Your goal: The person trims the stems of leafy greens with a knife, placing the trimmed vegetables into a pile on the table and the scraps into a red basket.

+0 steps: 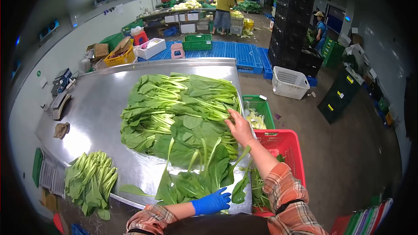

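Observation:
A broad pile of leafy greens [174, 104] with pale green stems lies on the steel table [93, 109]. My bare right hand [239, 128] is at the pile's right side, its fingers closed around stems of the greens there. Closer to me, loose leaves [191, 185] are spread by the front edge. Low over these leaves is my left hand [212, 202] in a blue glove, fingers apart, with nothing visible in it. Another heap of the greens [91, 180] hangs over the table's front left edge.
A red basket [300, 161] with greens inside stands right of the table, beside a green crate [267, 115] of pale trimmings. Farther back are a white basket [289, 82], stacked black crates [289, 21] and blue pallets [226, 52]. Several people work in the background.

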A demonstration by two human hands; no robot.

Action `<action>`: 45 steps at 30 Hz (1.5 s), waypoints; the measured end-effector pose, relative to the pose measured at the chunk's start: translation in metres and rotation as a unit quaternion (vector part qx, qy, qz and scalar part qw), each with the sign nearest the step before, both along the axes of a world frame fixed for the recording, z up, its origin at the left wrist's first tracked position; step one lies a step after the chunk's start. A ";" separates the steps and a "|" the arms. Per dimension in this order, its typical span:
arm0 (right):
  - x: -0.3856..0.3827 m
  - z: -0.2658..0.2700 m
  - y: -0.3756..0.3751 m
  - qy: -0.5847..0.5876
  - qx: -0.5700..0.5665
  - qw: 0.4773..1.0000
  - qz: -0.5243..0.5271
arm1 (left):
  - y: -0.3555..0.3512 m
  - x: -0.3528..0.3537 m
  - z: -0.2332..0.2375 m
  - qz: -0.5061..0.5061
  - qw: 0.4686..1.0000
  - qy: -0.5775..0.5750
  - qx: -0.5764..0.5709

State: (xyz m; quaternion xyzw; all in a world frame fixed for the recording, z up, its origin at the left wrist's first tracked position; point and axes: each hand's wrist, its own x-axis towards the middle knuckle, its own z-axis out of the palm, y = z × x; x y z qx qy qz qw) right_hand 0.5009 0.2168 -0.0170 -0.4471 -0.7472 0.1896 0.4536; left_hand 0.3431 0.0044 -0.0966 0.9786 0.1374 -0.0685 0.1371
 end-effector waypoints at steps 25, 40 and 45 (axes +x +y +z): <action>-0.027 0.127 -0.049 -0.092 0.162 0.977 0.103 | -0.014 -0.077 0.179 0.453 0.702 -0.541 -0.100; 0.029 -0.077 0.034 -0.202 -0.068 0.975 -0.055 | -0.020 -0.085 0.119 0.509 0.581 -0.501 -0.390; 0.022 -0.053 0.038 -0.140 -0.119 0.983 -0.009 | -0.018 -0.088 0.093 0.519 0.552 -0.497 -0.423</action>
